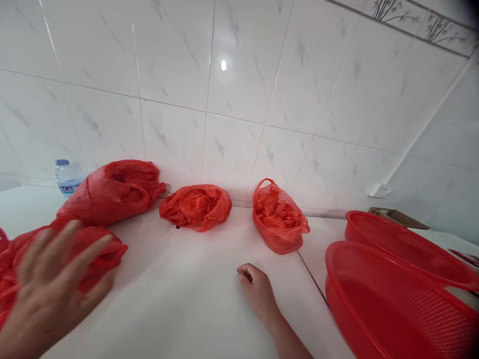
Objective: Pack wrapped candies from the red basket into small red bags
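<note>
My left hand (52,284) lies at the lower left with its fingers spread, pressed on or just over a crumpled red plastic bag (110,254). My right hand (256,291) rests on the white counter (179,309) with its fingers curled, holding nothing. Along the wall stand several more filled red plastic bags: a large one (112,194), a low round one (196,207) and a knotless one with handles (279,219). The contents of the bags are hidden by red plastic.
Two red plastic strainer basins sit stacked or overlapping at the right, the nearer (374,271) with a perforated wall, the farther (396,239) behind it. A water bottle (68,178) stands at the back left. White marble-look tiles (224,99) form the wall behind the counter.
</note>
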Available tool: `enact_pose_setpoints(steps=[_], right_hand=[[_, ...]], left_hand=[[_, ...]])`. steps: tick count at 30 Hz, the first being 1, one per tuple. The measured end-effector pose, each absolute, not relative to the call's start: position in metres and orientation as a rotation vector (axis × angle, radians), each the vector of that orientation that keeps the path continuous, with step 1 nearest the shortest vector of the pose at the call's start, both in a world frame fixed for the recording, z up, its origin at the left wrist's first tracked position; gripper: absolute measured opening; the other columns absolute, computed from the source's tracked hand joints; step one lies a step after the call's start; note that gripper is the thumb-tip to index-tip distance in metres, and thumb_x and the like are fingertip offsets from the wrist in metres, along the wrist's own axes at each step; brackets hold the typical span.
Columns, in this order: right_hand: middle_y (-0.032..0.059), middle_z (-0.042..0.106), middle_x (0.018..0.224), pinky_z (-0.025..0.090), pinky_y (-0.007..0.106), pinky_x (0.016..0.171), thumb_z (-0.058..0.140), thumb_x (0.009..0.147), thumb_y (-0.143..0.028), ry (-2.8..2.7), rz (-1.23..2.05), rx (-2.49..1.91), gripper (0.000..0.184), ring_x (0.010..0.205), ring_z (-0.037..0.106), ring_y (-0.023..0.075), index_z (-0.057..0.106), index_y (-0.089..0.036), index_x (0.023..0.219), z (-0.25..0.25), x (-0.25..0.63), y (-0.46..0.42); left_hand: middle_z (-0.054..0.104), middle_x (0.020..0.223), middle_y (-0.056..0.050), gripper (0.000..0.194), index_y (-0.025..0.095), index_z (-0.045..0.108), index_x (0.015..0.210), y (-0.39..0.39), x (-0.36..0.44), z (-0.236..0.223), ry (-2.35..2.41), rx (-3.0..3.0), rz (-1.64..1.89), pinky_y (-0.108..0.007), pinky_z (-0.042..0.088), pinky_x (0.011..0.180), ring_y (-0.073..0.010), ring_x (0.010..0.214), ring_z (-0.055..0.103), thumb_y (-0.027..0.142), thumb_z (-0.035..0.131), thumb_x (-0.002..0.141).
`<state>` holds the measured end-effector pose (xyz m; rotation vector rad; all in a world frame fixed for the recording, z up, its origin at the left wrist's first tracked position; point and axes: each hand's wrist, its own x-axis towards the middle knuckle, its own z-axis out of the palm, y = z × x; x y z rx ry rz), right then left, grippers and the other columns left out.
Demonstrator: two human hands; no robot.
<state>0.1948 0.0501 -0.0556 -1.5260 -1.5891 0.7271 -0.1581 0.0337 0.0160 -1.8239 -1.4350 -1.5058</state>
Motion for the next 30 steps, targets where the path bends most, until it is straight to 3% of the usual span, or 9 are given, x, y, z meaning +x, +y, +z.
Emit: enact_pose_setpoints(steps=[2,5,8,12,17,20,24,30], right_hand=[[-0.0001,0.067,0.080,0.044,0.026,0.067,0.045,0.081,-0.028,-1.602,0.715,-1.535,0.022,0.073,0.060,0.0163,0.064,-0.022,0.088,-0.055,0.195,0.049],[0.0002,0.067,0.079,0.044,0.025,0.066,0.044,0.081,-0.028,-1.632,0.685,-1.543,0.022,0.072,0.060,0.0159,0.065,-0.021,0.088,-0.054,0.195,0.048],[0.0000,0.067,0.079,0.044,0.025,0.065,0.044,0.081,-0.027,-1.650,0.661,-1.547,0.022,0.071,0.059,0.0154,0.064,-0.021,0.088,-0.053,0.195,0.048],[-0.0006,0.066,0.080,0.044,0.025,0.067,0.043,0.082,-0.027,-1.677,0.611,-1.573,0.023,0.072,0.059,0.0147,0.064,-0.021,0.089,-0.054,0.194,0.047],[0.0005,0.066,0.089,0.045,0.026,0.075,0.042,0.083,-0.025,-1.745,0.504,-1.609,0.024,0.079,0.060,0.0144,0.064,-0.022,0.092,-0.055,0.190,0.043],[0.0048,0.064,0.106,0.043,0.029,0.088,0.050,0.081,-0.027,-1.815,0.431,-1.593,0.027,0.096,0.059,0.0180,0.063,-0.022,0.104,-0.054,0.182,0.038],[0.0121,0.043,0.142,0.022,0.039,0.110,0.054,0.081,-0.038,-2.055,0.308,-1.592,0.054,0.133,0.033,0.0257,0.050,-0.018,0.131,-0.054,0.172,0.037],[0.0131,0.017,0.154,0.011,0.046,0.113,0.035,0.090,-0.049,-2.280,0.234,-1.792,0.067,0.142,0.015,0.0261,0.027,-0.013,0.146,-0.066,0.168,0.047]], left_hand=[[0.015,0.151,0.028,0.069,0.065,0.031,0.128,0.044,-0.129,0.000,-1.382,-2.039,-1.304,-0.055,0.020,0.113,-0.0325,0.139,0.025,0.040,0.065,0.074],[0.014,0.156,0.005,0.064,0.044,0.031,0.141,0.058,-0.087,-0.039,-1.428,-2.490,-0.871,-0.054,0.030,0.108,-0.0346,0.139,0.025,0.045,0.055,0.081],[0.022,0.154,-0.003,0.063,0.036,0.026,0.144,0.063,-0.053,-0.069,-1.513,-2.805,-0.407,-0.056,0.025,0.110,-0.0328,0.140,0.024,0.057,0.041,0.087],[0.016,0.155,-0.005,0.064,0.033,0.025,0.145,0.060,-0.033,-0.072,-1.624,-2.795,-0.289,-0.056,0.016,0.112,-0.0319,0.142,0.015,0.062,0.030,0.088],[0.018,0.155,-0.005,0.064,0.032,0.027,0.144,0.056,-0.032,-0.066,-1.643,-2.763,-0.331,-0.053,0.017,0.112,-0.0308,0.142,0.018,0.062,0.030,0.088],[0.019,0.155,-0.005,0.064,0.029,0.029,0.144,0.050,-0.033,-0.067,-1.700,-2.733,-0.343,-0.053,0.018,0.112,-0.0307,0.142,0.018,0.062,0.031,0.088],[0.019,0.154,-0.006,0.062,0.028,0.029,0.144,0.039,-0.033,-0.065,-1.761,-2.732,-0.333,-0.052,0.018,0.113,-0.0296,0.142,0.016,0.059,0.029,0.090],[0.020,0.155,-0.006,0.063,0.029,0.029,0.144,0.036,-0.037,-0.067,-1.751,-2.750,-0.387,-0.051,0.018,0.113,-0.0294,0.142,0.017,0.059,0.031,0.089]])
